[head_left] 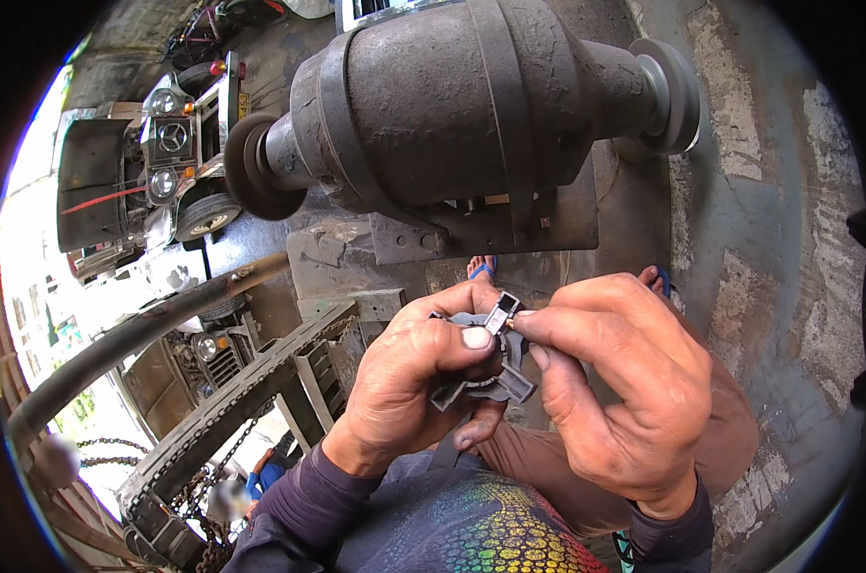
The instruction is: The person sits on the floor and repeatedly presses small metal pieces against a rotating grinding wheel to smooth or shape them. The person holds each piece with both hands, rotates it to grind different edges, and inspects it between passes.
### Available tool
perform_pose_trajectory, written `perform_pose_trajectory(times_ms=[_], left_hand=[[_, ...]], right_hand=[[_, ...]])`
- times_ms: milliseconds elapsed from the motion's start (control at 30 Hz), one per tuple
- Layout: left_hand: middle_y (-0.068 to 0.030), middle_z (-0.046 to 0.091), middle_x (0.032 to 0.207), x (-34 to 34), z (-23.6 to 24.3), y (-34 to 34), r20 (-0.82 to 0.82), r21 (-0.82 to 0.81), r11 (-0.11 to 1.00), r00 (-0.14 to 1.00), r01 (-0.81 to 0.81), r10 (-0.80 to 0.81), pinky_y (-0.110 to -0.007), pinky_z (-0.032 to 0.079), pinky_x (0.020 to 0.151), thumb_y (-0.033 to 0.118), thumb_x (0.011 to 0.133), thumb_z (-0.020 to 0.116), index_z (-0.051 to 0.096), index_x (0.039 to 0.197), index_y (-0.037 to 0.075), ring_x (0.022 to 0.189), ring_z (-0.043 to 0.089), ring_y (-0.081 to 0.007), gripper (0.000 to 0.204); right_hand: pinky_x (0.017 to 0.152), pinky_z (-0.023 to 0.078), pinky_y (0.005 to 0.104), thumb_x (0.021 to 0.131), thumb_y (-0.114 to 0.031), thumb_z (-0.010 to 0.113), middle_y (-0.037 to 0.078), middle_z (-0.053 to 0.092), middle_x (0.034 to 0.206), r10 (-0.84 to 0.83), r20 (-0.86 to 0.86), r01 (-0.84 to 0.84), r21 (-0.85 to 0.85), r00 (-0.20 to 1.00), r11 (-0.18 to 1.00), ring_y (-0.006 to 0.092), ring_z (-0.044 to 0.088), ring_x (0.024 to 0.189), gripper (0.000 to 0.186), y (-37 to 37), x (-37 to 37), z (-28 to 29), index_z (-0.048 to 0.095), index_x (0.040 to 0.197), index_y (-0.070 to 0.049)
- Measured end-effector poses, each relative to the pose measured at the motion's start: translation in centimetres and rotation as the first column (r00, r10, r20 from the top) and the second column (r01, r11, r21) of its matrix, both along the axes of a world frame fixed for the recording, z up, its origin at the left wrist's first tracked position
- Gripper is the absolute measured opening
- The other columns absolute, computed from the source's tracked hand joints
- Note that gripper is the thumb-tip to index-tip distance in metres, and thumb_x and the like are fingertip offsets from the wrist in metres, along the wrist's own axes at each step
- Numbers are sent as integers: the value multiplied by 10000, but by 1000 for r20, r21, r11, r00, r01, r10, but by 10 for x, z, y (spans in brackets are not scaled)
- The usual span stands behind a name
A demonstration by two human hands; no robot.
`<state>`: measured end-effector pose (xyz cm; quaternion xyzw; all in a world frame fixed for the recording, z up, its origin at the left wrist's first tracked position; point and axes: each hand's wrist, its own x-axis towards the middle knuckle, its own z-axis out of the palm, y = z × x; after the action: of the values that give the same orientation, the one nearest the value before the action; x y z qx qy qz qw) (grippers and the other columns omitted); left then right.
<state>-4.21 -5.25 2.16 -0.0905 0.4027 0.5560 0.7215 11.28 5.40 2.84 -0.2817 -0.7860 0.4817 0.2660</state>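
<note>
A: Start close in. What is in the hands?

B: Low in the centre of the frame, the left hand [409, 382] is closed around a dark grey, flat plastic-and-metal part with short arms sticking out [481, 387], thumb pressed on its upper face. The right hand [624, 392] comes in from the right, thumb and forefinger pinched on a small dark block with a copper-coloured tip [503, 313] at the part's top edge.

A: So which way does the block lie from the right hand?

B: To its left, touching the fingertips, and it sits on the grey part just above the left thumb. Its long axis looks tilted up to the right, though it is small and I cannot be sure. Both hands meet on it; the right one holds it.

A: Anything in the way?

B: Nothing between the hands. Below them, brown trousers [538, 468] and a patterned shirt. Farther up, a large dark bench grinder motor [452, 105] fills the top centre, with a worn wheel [247, 167] at its left end. A rusty metal bar [147, 334] slants across the left, and a parked vehicle [170, 143] stands at the upper left.
</note>
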Motion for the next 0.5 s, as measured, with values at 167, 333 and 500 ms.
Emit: perform_pose_trajectory(times_ms=[167, 333, 500], left_hand=[[-148, 635, 819, -4, -2, -1, 74, 51, 999, 997, 5, -9, -305, 414, 356, 176, 929, 544, 532, 1102, -36, 456, 521, -182, 274], [-138, 645, 916, -2, -2, 0, 71, 93, 996, 997, 16, -23, -307, 500, 476, 115, 921, 528, 501, 1260, -45, 566, 580, -180, 376], [-138, 649, 1034, 7, -1, 7, -4, 129, 990, 998, -54, 55, -309, 552, 588, 46, 860, 513, 359, 1488, -17, 724, 625, -180, 649]], right_hand=[[661, 508, 318, 713, 91, 691, 141, 667, 855, -22, -13, 22, 2, 1000, 1000, 237, 653, 738, 231, 0, 0, -1, 713, 934, 28], [666, 495, 307, 743, 76, 696, 140, 667, 857, -50, -28, 50, 4, 998, 999, 224, 640, 736, 170, 0, 1, -4, 694, 908, 36], [697, 462, 261, 824, 49, 687, 104, 663, 893, -113, -38, 96, -300, 993, 949, 145, 592, 767, 106, -3, 6, -3, 693, 930, 44]])
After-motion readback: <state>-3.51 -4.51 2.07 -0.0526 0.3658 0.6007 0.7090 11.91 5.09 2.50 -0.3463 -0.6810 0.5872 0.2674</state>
